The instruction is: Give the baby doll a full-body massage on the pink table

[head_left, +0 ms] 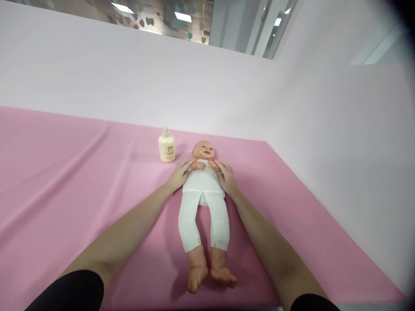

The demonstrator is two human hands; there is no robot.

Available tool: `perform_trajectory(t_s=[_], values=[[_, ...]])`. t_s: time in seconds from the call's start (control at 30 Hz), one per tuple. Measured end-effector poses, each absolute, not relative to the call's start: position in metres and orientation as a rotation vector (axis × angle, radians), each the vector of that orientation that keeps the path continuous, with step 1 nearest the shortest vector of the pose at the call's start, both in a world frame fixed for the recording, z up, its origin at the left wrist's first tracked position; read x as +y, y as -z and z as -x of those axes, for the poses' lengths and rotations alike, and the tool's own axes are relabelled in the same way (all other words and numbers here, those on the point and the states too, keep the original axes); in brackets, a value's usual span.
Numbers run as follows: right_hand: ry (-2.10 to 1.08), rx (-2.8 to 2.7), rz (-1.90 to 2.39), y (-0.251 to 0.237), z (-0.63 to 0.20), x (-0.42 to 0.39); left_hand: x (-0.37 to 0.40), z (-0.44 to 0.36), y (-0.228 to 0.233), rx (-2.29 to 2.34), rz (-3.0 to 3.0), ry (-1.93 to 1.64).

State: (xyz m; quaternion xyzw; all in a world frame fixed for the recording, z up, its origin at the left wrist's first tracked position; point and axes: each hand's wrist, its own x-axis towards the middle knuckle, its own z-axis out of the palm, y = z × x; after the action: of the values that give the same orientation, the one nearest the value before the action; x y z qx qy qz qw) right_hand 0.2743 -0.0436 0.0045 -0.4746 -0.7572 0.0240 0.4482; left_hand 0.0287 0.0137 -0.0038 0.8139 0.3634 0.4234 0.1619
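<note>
A baby doll (203, 179) in a white top and white trousers lies on its back, its head at the far end and its bare feet toward me. Its forearms are bent over the chest. My left hand (180, 173) rests against the doll's arm on the left side, fingers stretched out. On the other side, my right hand (227, 177) touches the doll's other arm, also with fingers extended. Parts of both hands' fingers and thumbs are hard to make out. A cream-coloured bottle (167, 147) with dark print stands upright just beyond my left hand.
A pink cloth (136, 268) covers the surface under the doll, with long creases at the left. White walls (136, 82) rise at the back and along the right. Above the back wall, hanging heart-shaped decorations (149, 20) and ceiling lights (183, 17) show.
</note>
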Motion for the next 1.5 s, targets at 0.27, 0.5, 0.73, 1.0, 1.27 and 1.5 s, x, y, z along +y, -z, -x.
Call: perform_trajectory(t_s=[0.27, 0.5, 0.73, 1.0, 1.27, 1.5], values=[[-0.17, -1.62, 1.181, -0.003, -0.276, -0.043, 0.008, -0.028, -0.003, 1.062, -2.082, -1.462], [-0.243, -1.178, 1.052, -0.005, -0.285, -0.036, 0.025, -0.016, 0.006, 1.113, -1.343, -1.79], [-0.38, -0.8, 1.225, 0.014, -0.305, -0.022, 0.045, -0.005, 0.02, 1.246, -1.081, -1.831], [-0.18, -1.325, 1.128, -0.003, -0.284, -0.036, 0.028, -0.012, 0.009, 1.419, -1.841, -1.774], [0.002, -1.803, 1.184, -0.006, -0.272, -0.044, 0.009, -0.025, -0.001, 1.309, -2.457, -1.338], [-0.083, -1.707, 1.206, -0.003, -0.273, -0.043, 0.005, -0.028, -0.005, 1.303, -2.443, -1.365]])
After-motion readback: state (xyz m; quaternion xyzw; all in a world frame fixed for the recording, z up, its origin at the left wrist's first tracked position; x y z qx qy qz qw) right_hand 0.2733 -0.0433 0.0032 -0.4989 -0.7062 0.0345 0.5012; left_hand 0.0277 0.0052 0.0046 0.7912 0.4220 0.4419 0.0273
